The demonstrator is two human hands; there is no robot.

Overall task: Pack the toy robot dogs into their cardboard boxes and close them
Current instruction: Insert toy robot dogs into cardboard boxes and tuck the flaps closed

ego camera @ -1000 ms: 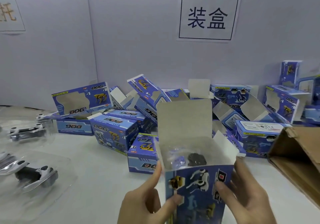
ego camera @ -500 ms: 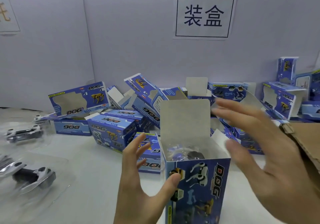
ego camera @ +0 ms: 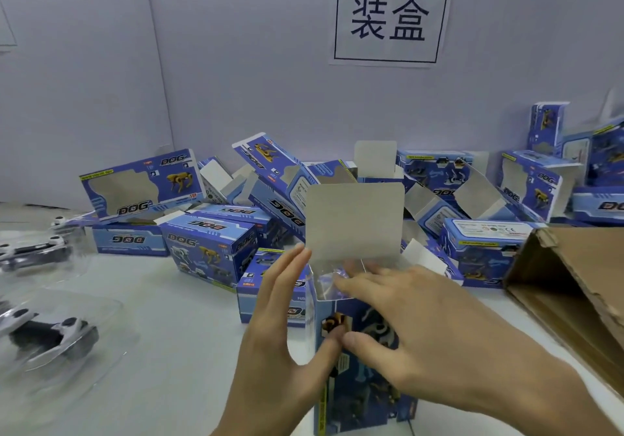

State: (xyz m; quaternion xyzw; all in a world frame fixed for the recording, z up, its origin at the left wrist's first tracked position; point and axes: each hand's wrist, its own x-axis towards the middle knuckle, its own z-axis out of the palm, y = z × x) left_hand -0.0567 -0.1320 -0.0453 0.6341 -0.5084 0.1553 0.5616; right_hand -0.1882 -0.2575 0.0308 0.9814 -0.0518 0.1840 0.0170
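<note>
Left hand (ego camera: 280,331) stood upright against the left side of the box (ego camera: 354,385), fingers straight, thumb pressed on the printed front. Right hand (ego camera: 415,327) lay flat across the open top, fingers straight, tips on the clear plastic (ego camera: 326,283) there, thumb on the front. I saw neither hand curled round anything. Box upright on the table (ego camera: 169,300), lid flap (ego camera: 354,219) standing up (dog inside hidden from me by the right hand). Behind: heap (ego camera: 209,246) of blue boxes, many open. Left: dogs (ego camera: 57,334) in clear trays (ego camera: 111,314). Right: brown carton (ego camera: 574,283).
</note>
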